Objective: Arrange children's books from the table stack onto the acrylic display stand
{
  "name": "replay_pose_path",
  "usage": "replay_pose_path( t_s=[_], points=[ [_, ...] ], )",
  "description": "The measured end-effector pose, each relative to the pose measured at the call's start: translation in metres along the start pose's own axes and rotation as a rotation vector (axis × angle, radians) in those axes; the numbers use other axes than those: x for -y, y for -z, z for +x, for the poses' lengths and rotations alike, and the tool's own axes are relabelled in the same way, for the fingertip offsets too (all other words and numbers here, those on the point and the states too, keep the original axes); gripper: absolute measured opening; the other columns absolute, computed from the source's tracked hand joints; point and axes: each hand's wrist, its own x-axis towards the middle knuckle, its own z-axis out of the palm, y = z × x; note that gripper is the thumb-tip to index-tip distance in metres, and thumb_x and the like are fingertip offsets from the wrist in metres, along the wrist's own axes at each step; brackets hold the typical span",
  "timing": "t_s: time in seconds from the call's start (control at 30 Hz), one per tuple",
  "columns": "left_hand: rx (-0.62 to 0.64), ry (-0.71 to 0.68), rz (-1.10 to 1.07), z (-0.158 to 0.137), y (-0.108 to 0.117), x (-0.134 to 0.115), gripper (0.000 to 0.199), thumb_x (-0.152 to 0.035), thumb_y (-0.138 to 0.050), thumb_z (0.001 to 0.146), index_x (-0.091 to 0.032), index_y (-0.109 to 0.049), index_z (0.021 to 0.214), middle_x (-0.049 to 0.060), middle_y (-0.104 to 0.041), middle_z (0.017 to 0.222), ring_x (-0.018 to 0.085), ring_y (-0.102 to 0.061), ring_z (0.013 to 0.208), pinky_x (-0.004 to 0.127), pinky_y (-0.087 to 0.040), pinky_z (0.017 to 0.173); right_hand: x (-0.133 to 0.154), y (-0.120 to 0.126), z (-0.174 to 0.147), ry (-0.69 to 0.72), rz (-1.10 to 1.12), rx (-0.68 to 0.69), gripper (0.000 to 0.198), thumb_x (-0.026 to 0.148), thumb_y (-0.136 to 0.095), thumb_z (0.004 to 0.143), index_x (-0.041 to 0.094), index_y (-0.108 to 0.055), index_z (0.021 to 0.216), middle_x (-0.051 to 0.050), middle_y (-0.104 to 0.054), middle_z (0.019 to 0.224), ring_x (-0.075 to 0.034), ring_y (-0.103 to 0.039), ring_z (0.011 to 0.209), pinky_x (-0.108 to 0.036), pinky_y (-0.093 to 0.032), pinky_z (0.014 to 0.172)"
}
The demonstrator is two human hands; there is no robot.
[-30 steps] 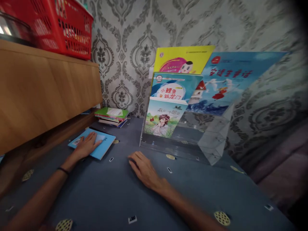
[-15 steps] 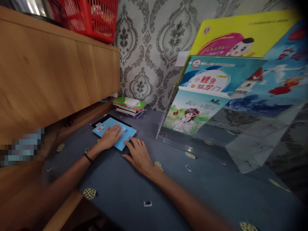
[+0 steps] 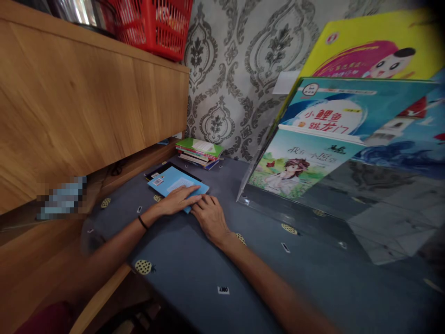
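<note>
A light blue book (image 3: 178, 178) with a barcode label lies on the cloth-covered table, partly over a dark book (image 3: 169, 167). My left hand (image 3: 179, 199), a black band at its wrist, rests across the blue book's near right part. Its fingers are stretched out flat towards the right edge. At the book's right corner, my right hand (image 3: 210, 218) has its fingers bent together over the edge, close against the left fingertips. The right thumb is mostly hidden.
Behind the blue book stands a stack of books (image 3: 199, 153) against the patterned wall. On the right, a clear stand (image 3: 292, 204) holds several picture books. A wooden cabinet (image 3: 93, 97) juts out on the left, bearing a red basket (image 3: 170, 28).
My left hand has slid from the book's middle to its near right edge. My right hand's fingers have closed in at the corner. The view has shifted left.
</note>
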Motion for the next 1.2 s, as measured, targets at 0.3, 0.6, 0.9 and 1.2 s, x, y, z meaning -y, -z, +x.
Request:
replay_pose_path(
  t_s=[0.3,0.6,0.9,1.2],
  points=[
    [0.034,-0.133,0.182,-0.032,0.008,0.009,0.053,-0.054,-0.057,0.095,-0.025,-0.057,0.14,0.009,-0.057,0.147,0.026,-0.049,0.139,0.043,-0.031,0.119,-0.011,0.017,-0.024,0.003,0.016,-0.041,0.021,0.021,-0.053,0.101,0.023,-0.07,0.114,-0.006,-0.077,0.104,-0.027,-0.061,0.108,-0.045,-0.043,0.094],
    [0.02,-0.171,0.366,-0.057,-0.001,0.005,0.042,-0.034,-0.046,0.104,-0.025,-0.051,0.144,0.007,-0.049,0.154,0.022,-0.044,0.144,0.045,-0.031,0.121,-0.027,0.062,-0.085,0.029,0.049,-0.042,0.025,0.023,-0.048,0.104,0.021,-0.07,0.115,-0.008,-0.077,0.099,-0.026,-0.064,0.105,-0.043,-0.047,0.088],
    [0.057,-0.309,0.447,-0.064,-0.053,-0.063,0.044,-0.042,-0.039,0.106,-0.019,-0.053,0.141,0.012,-0.056,0.147,0.025,-0.052,0.138,0.04,-0.044,0.112,-0.034,0.12,-0.159,-0.055,0.066,0.049,0.029,0.022,-0.049,0.101,0.021,-0.067,0.124,-0.011,-0.076,0.11,-0.027,-0.067,0.107,-0.045,-0.055,0.087],
    [0.145,-0.329,0.324,-0.066,-0.059,-0.073,0.053,-0.051,-0.033,0.106,-0.02,-0.046,0.147,0.011,-0.046,0.156,0.024,-0.037,0.148,0.044,-0.028,0.121,-0.018,0.139,-0.164,-0.226,0.173,0.204,0.037,0.02,-0.044,0.098,0.024,-0.069,0.125,-0.012,-0.073,0.121,-0.029,-0.066,0.115,-0.058,-0.052,0.098]
  ],
)
